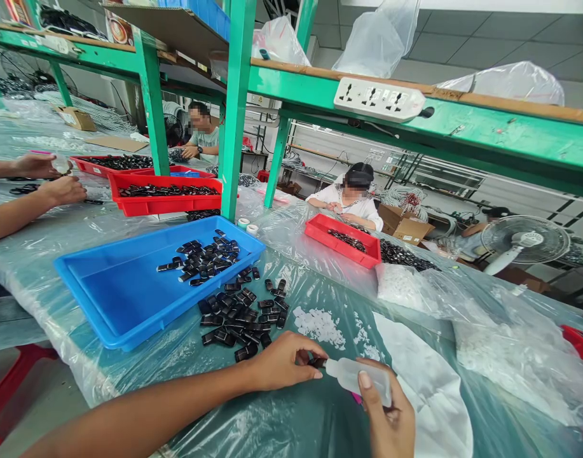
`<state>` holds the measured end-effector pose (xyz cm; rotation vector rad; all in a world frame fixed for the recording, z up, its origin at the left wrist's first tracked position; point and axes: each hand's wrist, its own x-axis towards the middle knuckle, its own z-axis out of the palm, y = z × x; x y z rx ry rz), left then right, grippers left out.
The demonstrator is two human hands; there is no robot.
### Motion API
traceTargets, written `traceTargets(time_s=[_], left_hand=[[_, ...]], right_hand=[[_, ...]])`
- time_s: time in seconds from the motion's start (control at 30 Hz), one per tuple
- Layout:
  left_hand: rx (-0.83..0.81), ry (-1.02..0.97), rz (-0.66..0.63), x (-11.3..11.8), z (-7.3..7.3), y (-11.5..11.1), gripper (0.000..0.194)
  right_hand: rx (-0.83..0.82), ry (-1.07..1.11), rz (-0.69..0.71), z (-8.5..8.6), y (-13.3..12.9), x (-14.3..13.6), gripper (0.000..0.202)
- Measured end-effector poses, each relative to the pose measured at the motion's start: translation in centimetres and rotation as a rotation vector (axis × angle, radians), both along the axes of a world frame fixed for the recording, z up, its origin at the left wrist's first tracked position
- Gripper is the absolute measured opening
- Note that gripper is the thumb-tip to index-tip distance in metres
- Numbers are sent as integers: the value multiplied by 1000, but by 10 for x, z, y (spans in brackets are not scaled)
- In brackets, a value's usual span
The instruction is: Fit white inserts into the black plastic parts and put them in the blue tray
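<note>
Between the thumb and fingers of my left hand is a small black plastic piece, partly hidden by the fingers. My right hand grips a translucent squeeze bottle, tilted so that its nozzle meets the black piece. Something pink shows under the bottle. Just beyond my left hand lies a pile of black pieces on the plastic-covered table. Small white parts are scattered past my hands. More black pieces lie in the right end of a blue tray.
A green shelf post rises behind the blue tray. Red trays with black parts stand farther back. White sheet and bags of white parts lie at right. A co-worker's hands are at left; other people sit across the table.
</note>
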<state>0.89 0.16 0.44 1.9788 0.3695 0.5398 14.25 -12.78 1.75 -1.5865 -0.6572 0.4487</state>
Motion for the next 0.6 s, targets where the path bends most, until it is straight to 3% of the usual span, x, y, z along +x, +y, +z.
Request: traceTargets(time_s=[0.2, 0.37, 0.6], left_hand=[[-113, -26, 5, 1, -3, 0, 29], [-119, -42, 23, 1, -3, 0, 27], [-71, -28, 45, 0, 0, -1, 25]], right_hand=[[58, 241, 49, -13, 5, 15, 45], [148, 400, 69, -13, 8, 18, 38], [56, 293, 20, -15, 6, 18, 45]])
